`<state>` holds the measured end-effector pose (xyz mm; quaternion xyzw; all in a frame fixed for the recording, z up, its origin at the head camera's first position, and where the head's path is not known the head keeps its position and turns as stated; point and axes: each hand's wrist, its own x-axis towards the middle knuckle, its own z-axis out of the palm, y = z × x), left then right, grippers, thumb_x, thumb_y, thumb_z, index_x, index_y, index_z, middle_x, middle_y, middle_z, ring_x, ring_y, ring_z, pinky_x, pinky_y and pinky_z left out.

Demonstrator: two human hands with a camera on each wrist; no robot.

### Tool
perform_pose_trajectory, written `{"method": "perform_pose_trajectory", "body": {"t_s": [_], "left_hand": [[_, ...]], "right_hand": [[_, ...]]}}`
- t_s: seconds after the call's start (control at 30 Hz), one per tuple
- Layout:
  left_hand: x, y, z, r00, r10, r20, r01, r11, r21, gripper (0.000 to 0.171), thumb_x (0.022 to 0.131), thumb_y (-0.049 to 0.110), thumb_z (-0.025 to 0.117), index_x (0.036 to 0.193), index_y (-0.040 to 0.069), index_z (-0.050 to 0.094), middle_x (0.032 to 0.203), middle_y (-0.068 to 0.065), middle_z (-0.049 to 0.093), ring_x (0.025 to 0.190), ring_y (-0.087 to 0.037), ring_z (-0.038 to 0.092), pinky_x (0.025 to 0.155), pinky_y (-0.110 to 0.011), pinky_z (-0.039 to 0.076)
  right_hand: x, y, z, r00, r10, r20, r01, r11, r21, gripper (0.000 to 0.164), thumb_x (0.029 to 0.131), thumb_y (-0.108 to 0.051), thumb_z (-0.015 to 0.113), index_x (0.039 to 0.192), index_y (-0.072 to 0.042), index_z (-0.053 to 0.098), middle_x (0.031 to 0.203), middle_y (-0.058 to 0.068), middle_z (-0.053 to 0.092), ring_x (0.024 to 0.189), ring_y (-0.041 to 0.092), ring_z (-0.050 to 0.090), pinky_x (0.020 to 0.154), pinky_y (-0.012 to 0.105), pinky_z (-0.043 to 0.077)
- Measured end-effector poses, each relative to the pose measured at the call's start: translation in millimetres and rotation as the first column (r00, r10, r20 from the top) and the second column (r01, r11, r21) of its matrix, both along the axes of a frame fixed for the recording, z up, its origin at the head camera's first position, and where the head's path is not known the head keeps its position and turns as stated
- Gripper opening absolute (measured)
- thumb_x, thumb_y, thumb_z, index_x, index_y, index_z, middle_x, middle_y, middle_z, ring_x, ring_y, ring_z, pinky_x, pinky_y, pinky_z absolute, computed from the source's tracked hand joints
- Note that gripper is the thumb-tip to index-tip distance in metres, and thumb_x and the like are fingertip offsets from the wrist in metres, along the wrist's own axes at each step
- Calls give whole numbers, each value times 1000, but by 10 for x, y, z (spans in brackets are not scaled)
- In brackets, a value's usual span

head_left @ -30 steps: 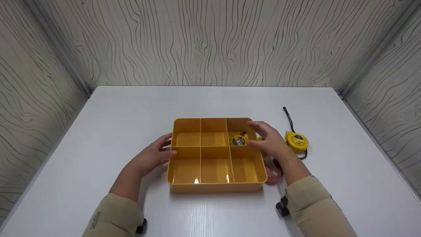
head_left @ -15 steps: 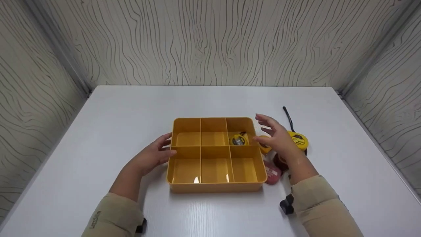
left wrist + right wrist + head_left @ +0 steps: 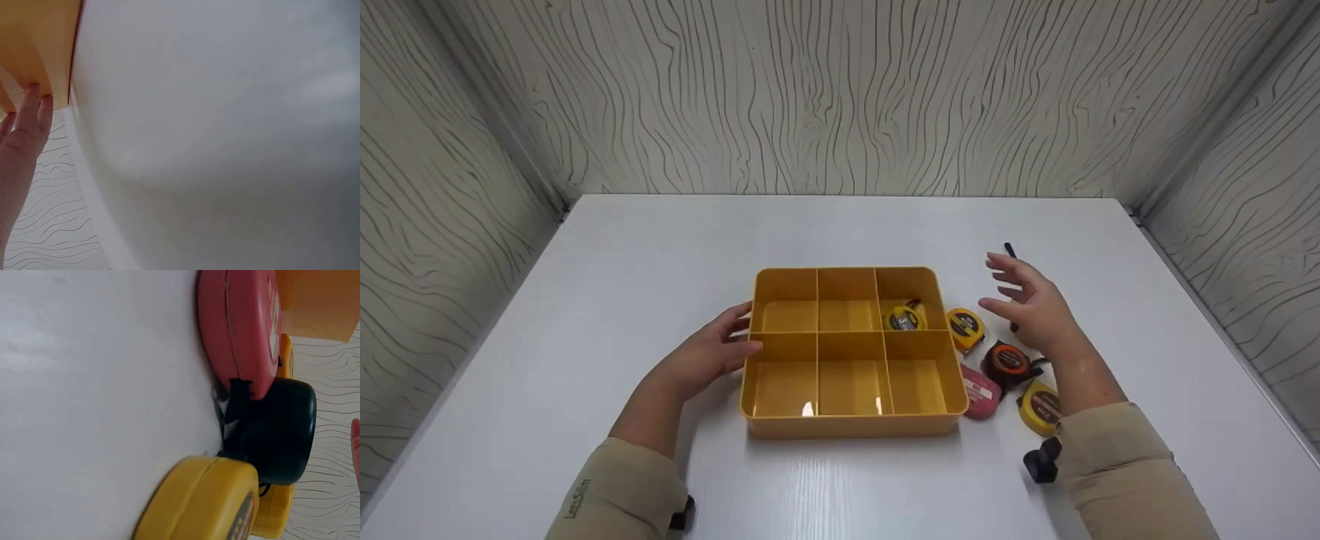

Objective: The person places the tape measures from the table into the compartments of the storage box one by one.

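A yellow six-compartment box (image 3: 855,427) sits mid-table. My left hand (image 3: 709,349) holds its left side, thumb over the rim; in the left wrist view the fingers (image 3: 28,112) touch the outer wall. A small yellow tape measure (image 3: 904,319) lies in the back right compartment. To the right of the box, my right hand (image 3: 1031,307) hovers with fingers spread and nothing in them. It covers most of another yellow tape measure, whose black strap (image 3: 1009,250) shows above the fingers.
Beside the box's right wall lie a yellow-orange tape measure (image 3: 966,326), a black one with an orange label (image 3: 1009,362), a red one (image 3: 981,394) and a yellow one (image 3: 1040,407). Wood-grain panels (image 3: 840,97) enclose the white table (image 3: 840,232).
My right hand has moved right, away from the box's back right compartment, uncovering the tape measures beside the box. My left hand and the box have stayed in place.
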<state>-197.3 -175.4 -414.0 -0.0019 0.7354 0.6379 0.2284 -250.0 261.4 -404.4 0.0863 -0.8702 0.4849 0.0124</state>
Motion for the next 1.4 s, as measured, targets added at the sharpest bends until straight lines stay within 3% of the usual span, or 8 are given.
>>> {"method": "perform_pose_trajectory", "body": {"t_s": [0.3,0.57,0.7,0.9,1.1,1.3,1.4], "left_hand": [[-10,5,-26,1000,5,-8,-6,1000,-11,71,82,23,68,142,28,30,146,-5,30,127,-20,39,100,-40,39],[-101,-40,-214,1000,23,-15,-23,1000,12,72,81,23,70,141,30,31,144,-2,33,125,-19,41,98,-38,41],[-116,-47,-254,999,31,-23,-31,1000,1,73,80,26,71,141,31,32,142,-1,34,125,-18,41,98,-39,41],[-123,-41,-250,999,36,-9,-37,999,-31,74,78,30,72,140,34,32,142,2,35,124,-17,41,99,-39,40],[-116,-36,-242,999,38,-5,-38,999,7,73,80,24,71,141,31,32,142,0,34,124,-17,41,99,-39,40],[-117,-39,-228,999,35,5,-35,999,21,80,75,30,74,142,30,30,143,-1,33,125,-18,40,99,-39,39],[-99,-27,-167,1000,25,13,-25,999,20,82,74,31,75,142,29,29,145,-3,31,127,-19,39,100,-39,39]], "right_hand": [[37,289,10,994,-84,62,85,996,-6,77,79,-39,69,142,-19,31,143,8,34,129,30,33,104,46,31],[71,522,-40,990,-128,67,127,992,20,73,83,-36,66,143,-20,29,145,13,31,129,35,32,103,50,30],[78,594,-66,985,-151,78,148,988,40,73,83,-37,66,143,-21,29,146,12,29,130,35,31,103,51,30],[92,673,-127,983,-160,94,156,986,51,74,84,-35,65,144,-17,27,147,13,27,131,35,29,104,51,29],[111,734,-200,979,-163,121,157,986,55,76,84,-34,65,145,-13,24,147,15,26,131,36,27,103,52,29],[113,787,-284,966,-162,202,149,986,74,83,82,-40,66,146,-16,19,149,14,20,132,40,24,102,56,27],[106,805,-318,956,-162,245,144,985,91,88,80,-43,67,147,-17,16,150,15,18,133,41,22,102,58,26]]}}
